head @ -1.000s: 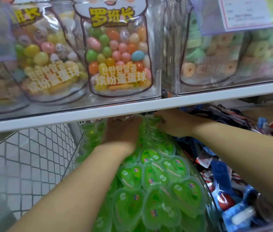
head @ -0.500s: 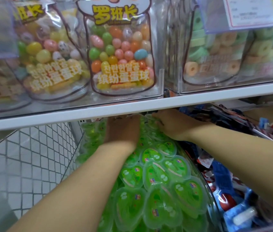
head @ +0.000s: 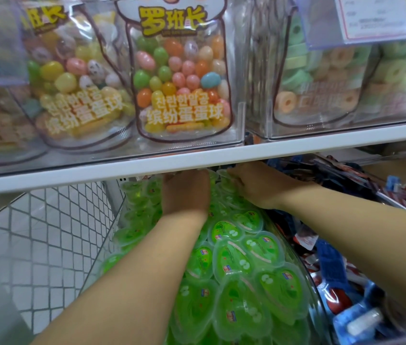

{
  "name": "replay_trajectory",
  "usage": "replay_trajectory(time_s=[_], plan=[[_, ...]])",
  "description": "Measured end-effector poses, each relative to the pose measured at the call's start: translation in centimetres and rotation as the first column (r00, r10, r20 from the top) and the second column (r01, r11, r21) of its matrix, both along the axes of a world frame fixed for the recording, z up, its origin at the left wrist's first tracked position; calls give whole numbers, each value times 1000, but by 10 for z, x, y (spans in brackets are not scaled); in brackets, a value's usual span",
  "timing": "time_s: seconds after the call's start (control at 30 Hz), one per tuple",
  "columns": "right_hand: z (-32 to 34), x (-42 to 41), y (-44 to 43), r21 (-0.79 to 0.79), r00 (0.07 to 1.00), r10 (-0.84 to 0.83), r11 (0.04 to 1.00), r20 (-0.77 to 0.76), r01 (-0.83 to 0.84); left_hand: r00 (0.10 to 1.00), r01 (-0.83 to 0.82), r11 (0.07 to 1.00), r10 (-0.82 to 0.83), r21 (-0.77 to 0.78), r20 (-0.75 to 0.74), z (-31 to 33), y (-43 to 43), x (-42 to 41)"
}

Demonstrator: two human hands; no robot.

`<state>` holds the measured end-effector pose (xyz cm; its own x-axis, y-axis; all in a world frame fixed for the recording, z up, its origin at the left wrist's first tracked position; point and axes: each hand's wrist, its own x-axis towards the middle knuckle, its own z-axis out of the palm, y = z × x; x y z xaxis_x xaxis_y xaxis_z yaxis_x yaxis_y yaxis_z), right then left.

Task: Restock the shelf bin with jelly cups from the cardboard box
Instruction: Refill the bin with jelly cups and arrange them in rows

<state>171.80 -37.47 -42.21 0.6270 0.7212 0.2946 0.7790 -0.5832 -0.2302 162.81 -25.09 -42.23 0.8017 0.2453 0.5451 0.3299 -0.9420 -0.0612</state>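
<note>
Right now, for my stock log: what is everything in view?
jelly cups: many, green, heaped in the clear bin
clear bin: one, transparent, under the shelf board
shelf board: one, white, across the middle
egg-candy bags: two, multicoloured, upper shelf, centre-left
ring-candy bags: at least two, pastel, upper right
wrapped snacks: many, blue and red, right of the bin
wire mesh: one panel, white, lower left
left hand: one, on the far cups, fingertips hidden
right hand: one, beside it on the far cups
</note>
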Motion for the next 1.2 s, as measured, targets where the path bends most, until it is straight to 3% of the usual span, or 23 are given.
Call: replay_trajectory(time_s=[0.37, 0.9, 1.1, 1.2], plan=[[2, -6, 4, -26, 1000, -5, 1000, 24, 5, 1000, -25, 996, 26, -82, 10, 0, -1, 0], [9, -19, -3, -11, 999, -41, 999, 23, 41, 999, 15, 996, -19, -83, -42, 5, -3, -6], [17, -40, -17, -124, 986, -127, 982, 106, 140, 994, -8, 994, -4, -108, -109, 4, -2, -22], [16, -63, -32, -103, 986, -105, 987, 132, 119, 994, 18, 993, -31, -118, -107, 7, -8, -54]])
